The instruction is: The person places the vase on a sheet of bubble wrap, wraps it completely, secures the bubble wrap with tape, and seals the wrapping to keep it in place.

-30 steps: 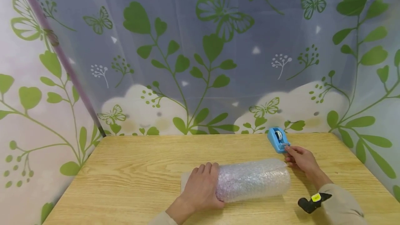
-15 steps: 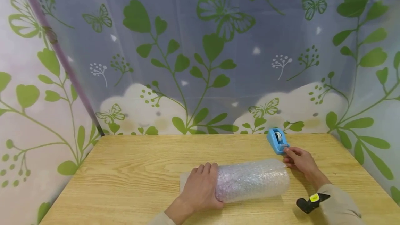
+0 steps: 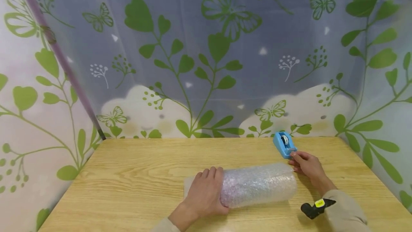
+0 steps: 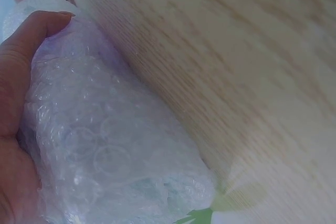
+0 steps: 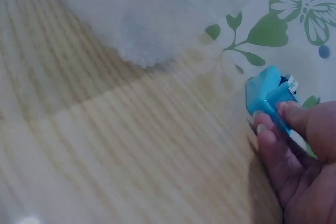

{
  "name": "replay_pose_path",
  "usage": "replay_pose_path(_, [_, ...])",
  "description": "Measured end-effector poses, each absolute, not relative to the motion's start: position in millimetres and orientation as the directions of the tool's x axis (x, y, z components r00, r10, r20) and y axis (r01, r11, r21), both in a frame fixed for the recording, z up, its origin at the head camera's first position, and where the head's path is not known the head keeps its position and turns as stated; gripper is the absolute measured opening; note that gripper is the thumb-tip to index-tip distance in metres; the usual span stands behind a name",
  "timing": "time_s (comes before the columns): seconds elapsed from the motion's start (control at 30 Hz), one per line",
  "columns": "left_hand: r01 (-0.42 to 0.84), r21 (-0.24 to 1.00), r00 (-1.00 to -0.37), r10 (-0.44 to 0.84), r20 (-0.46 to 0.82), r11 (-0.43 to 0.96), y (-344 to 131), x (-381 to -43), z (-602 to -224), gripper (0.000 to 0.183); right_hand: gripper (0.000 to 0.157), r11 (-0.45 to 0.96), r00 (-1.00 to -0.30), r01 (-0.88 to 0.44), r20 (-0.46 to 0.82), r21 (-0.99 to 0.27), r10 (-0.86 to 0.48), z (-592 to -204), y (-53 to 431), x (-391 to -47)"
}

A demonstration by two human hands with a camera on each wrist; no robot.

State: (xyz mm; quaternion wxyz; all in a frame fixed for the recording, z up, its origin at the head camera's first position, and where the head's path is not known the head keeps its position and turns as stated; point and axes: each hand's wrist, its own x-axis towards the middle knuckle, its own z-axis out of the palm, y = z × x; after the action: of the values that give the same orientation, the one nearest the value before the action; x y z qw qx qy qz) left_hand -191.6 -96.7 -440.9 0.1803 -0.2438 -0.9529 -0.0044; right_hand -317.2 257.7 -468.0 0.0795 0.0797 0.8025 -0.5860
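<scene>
A cylindrical bundle in clear bubble wrap (image 3: 260, 185), faintly pinkish-purple near its middle, lies sideways on the wooden table. My left hand (image 3: 203, 194) grips its left part from above, thumb on the near side; the left wrist view shows the wrap (image 4: 105, 124) up close beside the thumb. Beyond the bundle's right end stands a light blue tape dispenser (image 3: 284, 144) with a small white roll. My right hand (image 5: 310, 161) pinches the dispenser's front end, thumb over the cutter edge and fingertips below. Whether tape is between the fingers is too small to tell.
The wood-grain table (image 3: 135, 167) ends at a curtain (image 3: 180, 63) printed with leaves and butterflies. A black device with a yellow label (image 3: 317, 207) is worn at the right sleeve, close above the table.
The head view has shifted slightly, so everything sits a little further left. Both hands, the bundle and the dispenser keep nearly the same places relative to each other.
</scene>
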Motion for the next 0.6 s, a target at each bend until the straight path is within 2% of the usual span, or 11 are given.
replay_pose_path(0.27, [0.47, -0.066, -0.815, 0.461, 0.352, 0.88, -96.9, -191.8, -440.2, 0.095, 0.046, 0.267, -0.973, 0.23, -0.22, -0.936, 0.067, -463.9, 254.2, -315.8])
replay_pose_path(0.6, [0.468, -0.041, -0.831, 0.456, 0.319, 0.883, -97.1, -191.5, -440.0, 0.094, 0.057, 0.37, -0.985, 0.171, -0.172, -0.913, 0.029, -471.4, 259.5, -308.6])
